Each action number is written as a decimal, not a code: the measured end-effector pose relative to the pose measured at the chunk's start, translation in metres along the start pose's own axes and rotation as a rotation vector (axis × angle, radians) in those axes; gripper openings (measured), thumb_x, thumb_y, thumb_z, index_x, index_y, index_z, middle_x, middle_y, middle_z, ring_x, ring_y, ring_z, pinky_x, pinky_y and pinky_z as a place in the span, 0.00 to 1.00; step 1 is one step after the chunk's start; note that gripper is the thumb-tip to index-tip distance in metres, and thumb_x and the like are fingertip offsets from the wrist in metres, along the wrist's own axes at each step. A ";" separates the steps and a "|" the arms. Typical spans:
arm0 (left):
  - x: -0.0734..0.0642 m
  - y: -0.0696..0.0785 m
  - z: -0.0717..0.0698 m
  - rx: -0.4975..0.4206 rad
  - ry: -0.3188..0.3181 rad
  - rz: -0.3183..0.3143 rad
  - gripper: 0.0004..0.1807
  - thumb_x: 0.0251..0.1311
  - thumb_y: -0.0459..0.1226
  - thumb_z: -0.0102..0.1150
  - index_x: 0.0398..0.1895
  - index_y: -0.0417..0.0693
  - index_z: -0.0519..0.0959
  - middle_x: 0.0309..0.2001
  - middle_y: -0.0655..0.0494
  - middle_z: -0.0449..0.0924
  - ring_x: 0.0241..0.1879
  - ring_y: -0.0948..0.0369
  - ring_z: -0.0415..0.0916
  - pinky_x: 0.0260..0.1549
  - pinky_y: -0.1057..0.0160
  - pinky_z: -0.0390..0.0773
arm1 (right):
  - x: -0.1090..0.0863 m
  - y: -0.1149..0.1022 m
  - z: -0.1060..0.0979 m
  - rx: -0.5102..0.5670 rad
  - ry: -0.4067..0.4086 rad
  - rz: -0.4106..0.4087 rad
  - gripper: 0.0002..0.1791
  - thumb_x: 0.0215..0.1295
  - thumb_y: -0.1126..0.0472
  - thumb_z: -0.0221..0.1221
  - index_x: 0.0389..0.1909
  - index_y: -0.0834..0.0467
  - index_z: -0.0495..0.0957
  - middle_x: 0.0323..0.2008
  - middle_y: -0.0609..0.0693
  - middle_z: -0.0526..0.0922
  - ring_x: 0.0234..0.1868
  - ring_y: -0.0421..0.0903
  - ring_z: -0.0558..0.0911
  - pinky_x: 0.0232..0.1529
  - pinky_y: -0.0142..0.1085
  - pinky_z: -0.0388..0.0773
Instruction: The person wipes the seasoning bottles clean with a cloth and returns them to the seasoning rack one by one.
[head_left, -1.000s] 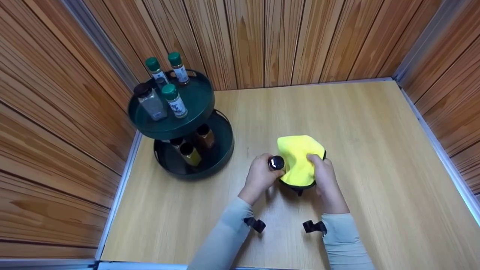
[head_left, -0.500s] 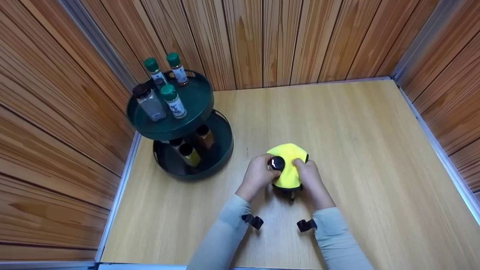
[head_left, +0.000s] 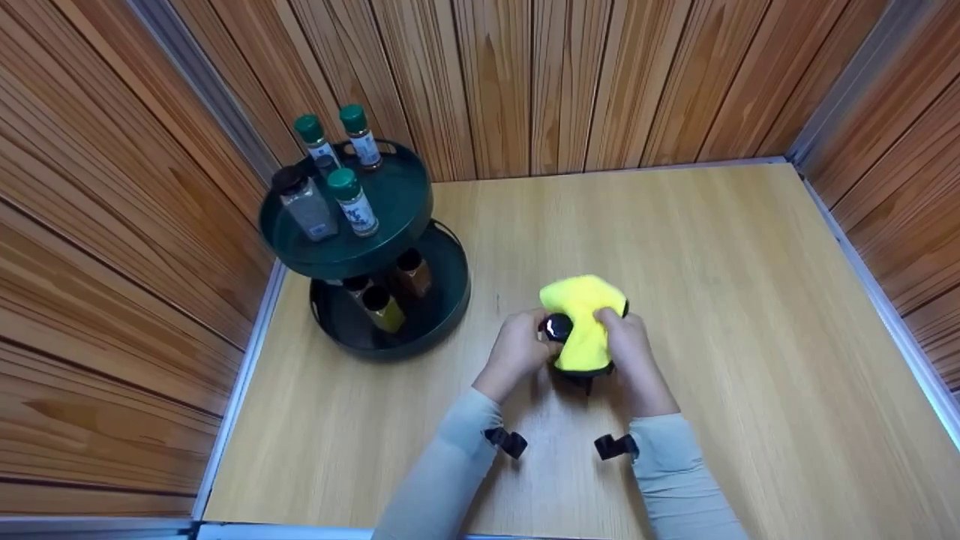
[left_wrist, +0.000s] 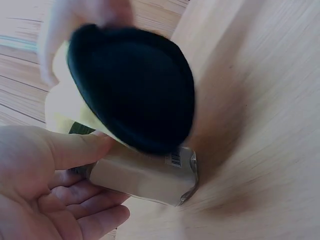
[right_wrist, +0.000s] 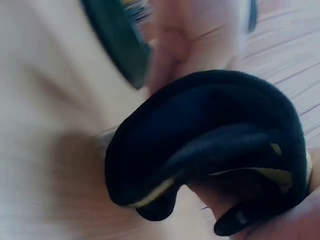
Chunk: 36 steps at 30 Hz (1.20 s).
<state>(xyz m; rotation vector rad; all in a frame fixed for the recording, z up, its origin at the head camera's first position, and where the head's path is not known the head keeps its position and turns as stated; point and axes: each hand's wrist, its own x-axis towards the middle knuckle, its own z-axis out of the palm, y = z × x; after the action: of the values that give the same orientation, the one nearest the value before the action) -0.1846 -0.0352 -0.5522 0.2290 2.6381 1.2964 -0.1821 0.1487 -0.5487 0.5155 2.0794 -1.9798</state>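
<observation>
In the head view my left hand (head_left: 516, 351) grips a spice jar by its upper part, its black lid (head_left: 558, 328) facing up. The left wrist view shows the clear body of the spice jar (left_wrist: 140, 177), with beige contents and a barcode label near its base. My right hand (head_left: 634, 356) holds a yellow cleaning cloth (head_left: 583, 319), thumb on top, against the jar's right side. Black edging runs around the cloth. Both wrist views show the dark underside of the cloth (right_wrist: 150, 135), which covers part of the jar.
At the left stands a two-tier dark green round rack (head_left: 409, 214). Its top tier carries green-capped spice bottles (head_left: 358, 210) and a dark-capped jar (head_left: 306, 206); several jars (head_left: 384, 311) stand below. Wood-panelled walls (head_left: 495, 90) enclose the wooden table (head_left: 712, 300).
My right hand has brought the cloth leftward onto the jar, then slid it slightly away from me. The left hand with the jar stays almost in place.
</observation>
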 end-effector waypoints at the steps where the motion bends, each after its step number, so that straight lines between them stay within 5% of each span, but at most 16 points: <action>1: 0.000 0.000 0.000 0.000 -0.002 -0.010 0.21 0.55 0.30 0.74 0.54 0.42 0.84 0.52 0.51 0.87 0.55 0.57 0.81 0.57 0.59 0.78 | 0.002 0.005 0.001 0.002 0.006 0.029 0.14 0.70 0.54 0.53 0.36 0.63 0.74 0.24 0.46 0.80 0.24 0.40 0.80 0.28 0.32 0.79; 5: -0.001 0.002 0.002 -0.001 -0.009 -0.065 0.22 0.56 0.31 0.74 0.56 0.44 0.83 0.54 0.52 0.86 0.56 0.59 0.80 0.58 0.58 0.78 | 0.005 0.009 0.001 -0.009 -0.010 0.080 0.13 0.70 0.54 0.53 0.40 0.62 0.72 0.26 0.46 0.79 0.26 0.40 0.81 0.29 0.32 0.79; 13: -0.001 0.005 0.005 0.017 -0.031 -0.089 0.23 0.59 0.29 0.70 0.59 0.48 0.81 0.58 0.55 0.84 0.60 0.62 0.77 0.63 0.56 0.75 | -0.008 -0.015 -0.006 -0.002 0.009 -0.033 0.15 0.70 0.53 0.53 0.38 0.64 0.73 0.24 0.47 0.80 0.25 0.42 0.82 0.28 0.33 0.80; 21: 0.000 0.005 0.001 0.046 -0.026 -0.084 0.22 0.58 0.32 0.73 0.57 0.44 0.82 0.54 0.52 0.85 0.55 0.60 0.80 0.59 0.57 0.78 | 0.004 0.006 0.001 -0.043 0.007 0.085 0.14 0.70 0.53 0.53 0.41 0.61 0.71 0.30 0.47 0.78 0.28 0.40 0.80 0.31 0.32 0.79; 29: -0.001 0.002 0.000 0.076 -0.001 0.009 0.22 0.57 0.30 0.71 0.56 0.46 0.82 0.55 0.53 0.85 0.56 0.61 0.79 0.61 0.58 0.76 | -0.010 -0.020 -0.007 0.011 -0.044 -0.071 0.15 0.70 0.56 0.53 0.36 0.66 0.75 0.22 0.47 0.82 0.24 0.41 0.83 0.28 0.34 0.80; 36: 0.000 0.001 0.000 0.115 -0.004 0.011 0.20 0.56 0.31 0.73 0.53 0.42 0.83 0.50 0.51 0.87 0.49 0.62 0.80 0.55 0.59 0.79 | 0.007 0.010 0.003 -0.060 0.016 0.074 0.13 0.69 0.55 0.53 0.39 0.62 0.72 0.26 0.45 0.78 0.25 0.39 0.79 0.28 0.31 0.78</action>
<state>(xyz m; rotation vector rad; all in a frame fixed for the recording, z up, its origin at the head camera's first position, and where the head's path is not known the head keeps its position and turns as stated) -0.1847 -0.0341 -0.5514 0.2627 2.7150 1.1466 -0.1844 0.1464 -0.5612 0.5894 2.0897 -1.8729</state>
